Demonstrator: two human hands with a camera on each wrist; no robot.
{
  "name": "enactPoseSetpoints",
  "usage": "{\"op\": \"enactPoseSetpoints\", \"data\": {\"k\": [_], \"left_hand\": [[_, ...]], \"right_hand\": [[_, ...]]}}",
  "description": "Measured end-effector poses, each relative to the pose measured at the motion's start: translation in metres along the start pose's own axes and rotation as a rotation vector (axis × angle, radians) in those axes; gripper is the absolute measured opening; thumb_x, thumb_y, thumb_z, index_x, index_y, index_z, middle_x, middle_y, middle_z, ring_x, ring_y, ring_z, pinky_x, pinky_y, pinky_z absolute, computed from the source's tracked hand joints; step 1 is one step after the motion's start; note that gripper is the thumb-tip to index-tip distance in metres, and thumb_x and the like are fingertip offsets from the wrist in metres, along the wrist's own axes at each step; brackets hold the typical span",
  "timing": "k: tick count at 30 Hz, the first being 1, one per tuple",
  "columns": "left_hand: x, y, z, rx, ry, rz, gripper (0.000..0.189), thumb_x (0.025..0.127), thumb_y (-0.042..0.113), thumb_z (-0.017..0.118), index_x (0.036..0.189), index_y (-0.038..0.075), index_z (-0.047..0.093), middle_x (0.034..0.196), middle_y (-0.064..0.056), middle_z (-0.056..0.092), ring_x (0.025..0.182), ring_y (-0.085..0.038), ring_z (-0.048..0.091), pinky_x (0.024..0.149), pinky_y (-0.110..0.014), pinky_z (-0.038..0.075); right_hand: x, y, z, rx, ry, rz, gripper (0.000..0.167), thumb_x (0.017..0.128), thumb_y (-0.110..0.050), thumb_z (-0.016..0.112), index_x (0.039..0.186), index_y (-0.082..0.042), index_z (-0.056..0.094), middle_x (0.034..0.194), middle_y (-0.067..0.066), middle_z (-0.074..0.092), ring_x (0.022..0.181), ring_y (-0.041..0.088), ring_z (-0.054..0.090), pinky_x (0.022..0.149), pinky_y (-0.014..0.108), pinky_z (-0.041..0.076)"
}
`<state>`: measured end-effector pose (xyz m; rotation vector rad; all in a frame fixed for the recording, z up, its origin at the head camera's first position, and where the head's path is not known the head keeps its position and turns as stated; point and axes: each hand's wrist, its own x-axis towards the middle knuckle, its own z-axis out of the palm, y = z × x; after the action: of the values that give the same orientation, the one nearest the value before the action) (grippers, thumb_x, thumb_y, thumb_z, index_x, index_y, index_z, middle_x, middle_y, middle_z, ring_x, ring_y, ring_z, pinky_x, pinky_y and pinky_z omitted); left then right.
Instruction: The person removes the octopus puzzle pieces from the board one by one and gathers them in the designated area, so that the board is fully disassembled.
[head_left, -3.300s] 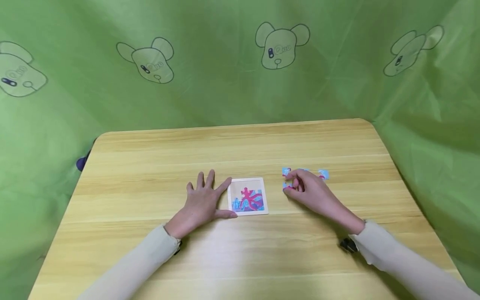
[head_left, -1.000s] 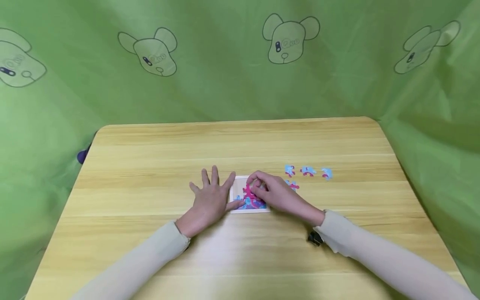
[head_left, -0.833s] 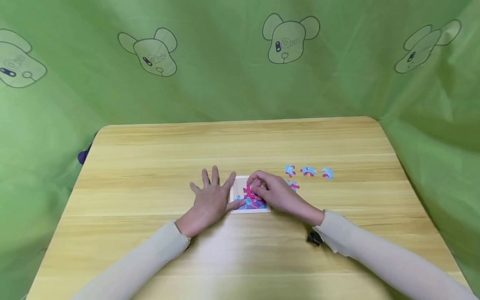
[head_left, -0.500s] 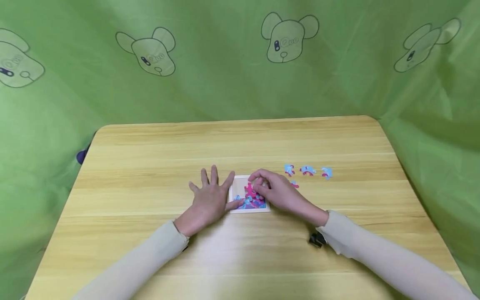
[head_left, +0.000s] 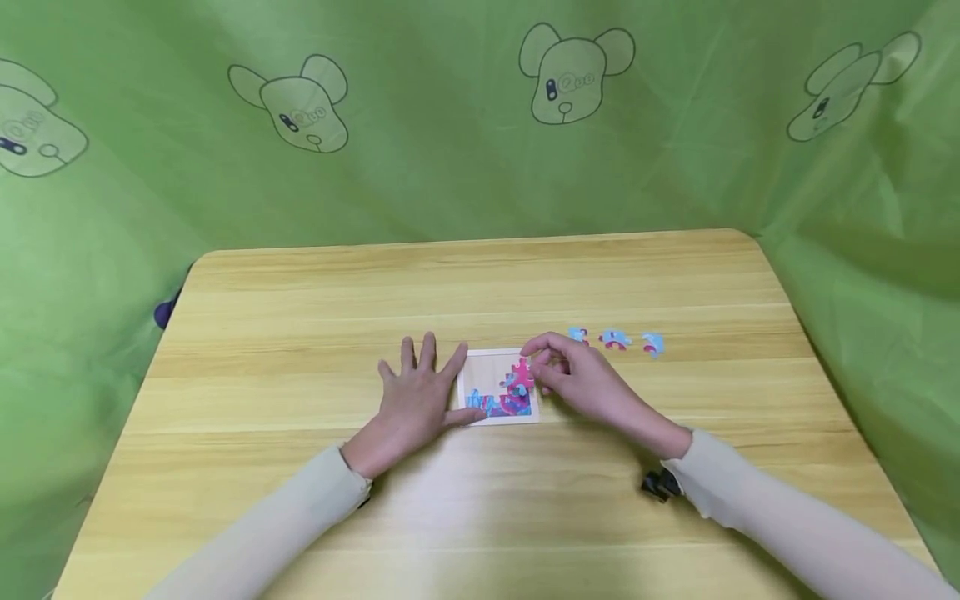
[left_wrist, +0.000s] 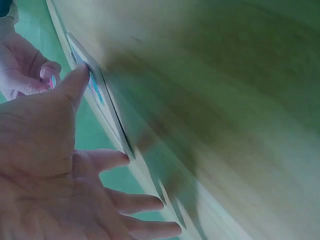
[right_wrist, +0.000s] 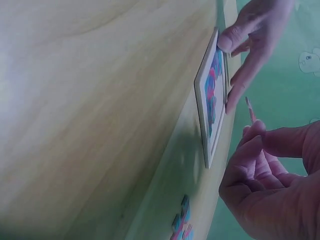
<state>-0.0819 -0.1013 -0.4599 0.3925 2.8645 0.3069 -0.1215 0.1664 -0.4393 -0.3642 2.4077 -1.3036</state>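
Note:
My right hand [head_left: 588,379] pinches a pink jigsaw piece [head_left: 522,372] between thumb and fingertips. In the right wrist view this jigsaw piece [right_wrist: 250,108] shows edge-on, raised above the puzzle tray [right_wrist: 201,95]. The square, pale-rimmed puzzle tray [head_left: 498,422] lies on the table, its lower part filled with blue, purple and pink pieces [head_left: 487,407] and bare wood showing at upper left. My left hand [head_left: 412,400] is spread flat-fingered at the tray's left side. Its thumb [left_wrist: 77,77] rests over the tray's lower edge, while the index fingertip is at the upper left corner.
Several loose blue-and-pink jigsaw pieces [head_left: 615,339] lie on the wooden table [head_left: 300,308] right of the tray; my right hand partly covers that group in the head view. A green curtain [head_left: 450,167] surrounds the table behind and at the sides.
My right hand came from the loose pieces to the tray, then drew back right with the pink piece lifted from the tray's middle. My left hand stays at the tray.

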Motion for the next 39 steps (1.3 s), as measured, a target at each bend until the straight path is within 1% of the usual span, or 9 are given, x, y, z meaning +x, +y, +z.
{"op": "enactPoseSetpoints", "data": {"k": [3, 6, 10, 13, 17, 24, 30, 33, 39], "left_hand": [[0.0, -0.001, 0.0, 0.003, -0.007, 0.022, 0.108, 0.089, 0.08, 0.071, 0.173, 0.022, 0.035, 0.172, -0.034, 0.026, 0.153, -0.066, 0.023, 0.106, -0.088, 0.03], [0.0, -0.002, -0.003, 0.004, -0.024, 0.033, 0.112, 0.086, 0.081, 0.073, 0.173, 0.022, 0.035, 0.171, -0.034, 0.025, 0.153, -0.066, 0.024, 0.107, -0.087, 0.03], [-0.001, -0.004, -0.007, 0.001, -0.042, 0.028, 0.117, 0.082, 0.081, 0.078, 0.173, 0.023, 0.035, 0.172, -0.034, 0.024, 0.153, -0.066, 0.024, 0.109, -0.087, 0.029], [-0.001, -0.004, -0.009, -0.007, -0.056, 0.024, 0.117, 0.081, 0.08, 0.08, 0.173, 0.023, 0.035, 0.173, -0.033, 0.023, 0.154, -0.065, 0.023, 0.109, -0.087, 0.029], [-0.001, -0.003, -0.009, -0.031, -0.066, 0.024, 0.117, 0.081, 0.078, 0.082, 0.173, 0.024, 0.036, 0.173, -0.033, 0.021, 0.154, -0.065, 0.021, 0.107, -0.089, 0.028], [0.001, -0.004, -0.008, -0.05, -0.065, 0.015, 0.116, 0.08, 0.078, 0.082, 0.173, 0.026, 0.036, 0.174, -0.032, 0.019, 0.154, -0.066, 0.018, 0.106, -0.091, 0.027], [0.0, -0.004, -0.007, -0.058, -0.058, 0.018, 0.116, 0.081, 0.077, 0.082, 0.173, 0.026, 0.036, 0.174, -0.033, 0.018, 0.154, -0.066, 0.018, 0.105, -0.091, 0.025], [-0.002, -0.005, -0.007, -0.066, -0.059, 0.019, 0.115, 0.081, 0.077, 0.082, 0.173, 0.026, 0.036, 0.175, -0.033, 0.018, 0.155, -0.067, 0.016, 0.105, -0.092, 0.024], [-0.001, -0.005, -0.006, -0.08, -0.045, 0.026, 0.114, 0.082, 0.075, 0.083, 0.173, 0.025, 0.037, 0.174, -0.034, 0.018, 0.154, -0.067, 0.016, 0.105, -0.093, 0.024]], "right_hand": [[-0.005, 0.004, -0.007, 0.008, 0.006, 0.008, 0.021, 0.108, -0.006, 0.068, 0.128, -0.009, 0.071, 0.097, 0.008, 0.072, 0.082, 0.031, 0.07, 0.065, 0.029, 0.051], [-0.01, 0.007, -0.013, 0.008, 0.02, 0.01, 0.021, 0.108, -0.007, 0.069, 0.128, -0.008, 0.071, 0.097, 0.009, 0.072, 0.081, 0.03, 0.068, 0.064, 0.028, 0.05], [-0.015, 0.009, -0.021, 0.019, 0.04, 0.021, 0.022, 0.108, -0.009, 0.07, 0.13, -0.008, 0.07, 0.099, 0.012, 0.071, 0.08, 0.03, 0.063, 0.063, 0.027, 0.048], [-0.018, 0.013, -0.027, 0.055, 0.057, 0.028, 0.023, 0.109, -0.01, 0.069, 0.132, -0.006, 0.069, 0.099, 0.016, 0.07, 0.081, 0.034, 0.064, 0.06, 0.026, 0.048], [-0.025, 0.021, -0.038, 0.076, 0.088, 0.034, 0.024, 0.11, -0.012, 0.067, 0.133, -0.005, 0.067, 0.101, 0.019, 0.069, 0.083, 0.038, 0.066, 0.057, 0.025, 0.047], [-0.036, 0.036, -0.055, 0.061, 0.118, 0.05, 0.025, 0.111, -0.013, 0.064, 0.135, -0.005, 0.066, 0.1, 0.022, 0.068, 0.077, 0.034, 0.061, 0.053, 0.026, 0.047], [-0.044, 0.048, -0.066, 0.035, 0.157, 0.061, 0.028, 0.112, -0.015, 0.063, 0.137, -0.002, 0.065, 0.102, 0.018, 0.066, 0.081, 0.028, 0.06, 0.058, 0.025, 0.048], [-0.046, 0.055, -0.071, 0.021, 0.156, 0.079, 0.03, 0.112, -0.016, 0.063, 0.138, -0.001, 0.065, 0.104, 0.017, 0.066, 0.084, 0.028, 0.061, 0.061, 0.026, 0.05], [-0.048, 0.069, -0.081, -0.043, 0.137, 0.113, 0.032, 0.113, -0.015, 0.062, 0.141, 0.001, 0.064, 0.108, 0.015, 0.068, 0.094, 0.027, 0.065, 0.074, 0.027, 0.055]]}}
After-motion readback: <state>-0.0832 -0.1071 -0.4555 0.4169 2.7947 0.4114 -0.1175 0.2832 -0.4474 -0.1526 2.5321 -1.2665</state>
